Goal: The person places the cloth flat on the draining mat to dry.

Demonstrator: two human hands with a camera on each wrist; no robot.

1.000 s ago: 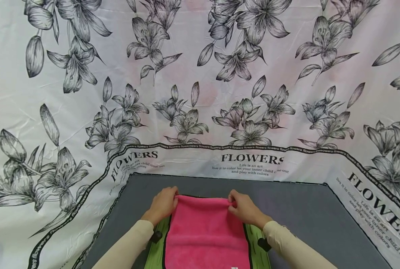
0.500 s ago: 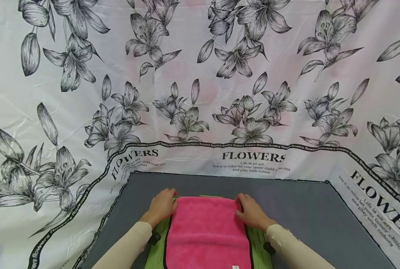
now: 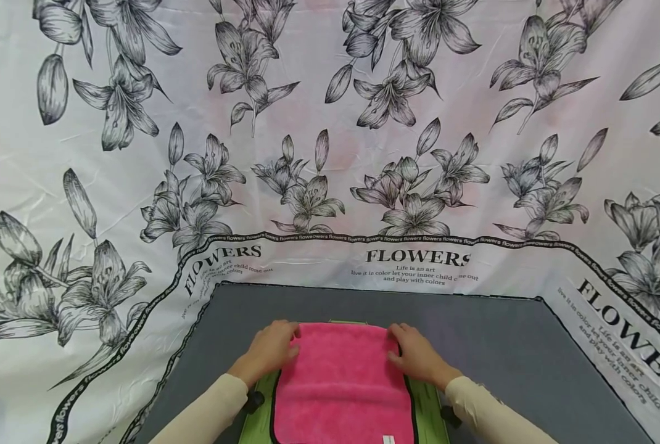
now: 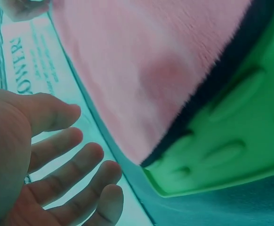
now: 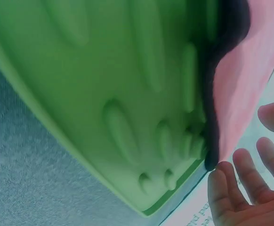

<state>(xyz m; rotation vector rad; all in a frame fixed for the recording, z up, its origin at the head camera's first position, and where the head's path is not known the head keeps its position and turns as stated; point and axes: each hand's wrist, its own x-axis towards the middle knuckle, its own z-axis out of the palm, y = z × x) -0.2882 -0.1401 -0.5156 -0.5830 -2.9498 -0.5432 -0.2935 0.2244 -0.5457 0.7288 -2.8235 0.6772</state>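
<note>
A pink towel (image 3: pixel 341 376) with black edging lies spread over a green plastic board (image 3: pixel 431 422) with raised ridges, like a washboard. At the towel's far left corner is my left hand (image 3: pixel 268 350); in the left wrist view its fingers are spread and apart from the pink cloth (image 4: pixel 165 70). My right hand (image 3: pixel 417 353) is at the far right corner, thumb apart from the fingers. The right wrist view shows its fingertips (image 5: pixel 217 181) right at the black-edged corner, gripping nothing. The board's near end is out of view.
Under the board is a grey tabletop (image 3: pixel 507 364), extending to both sides. A white flower-printed curtain (image 3: pixel 330 185) hangs behind and along the sides. A small white label (image 3: pixel 388 439) shows on the towel's near edge.
Both hands pinched the towel's far corners one second ago; now the fingers have loosened off them. The hands have drawn slightly nearer, and the board's far edge has come into view.
</note>
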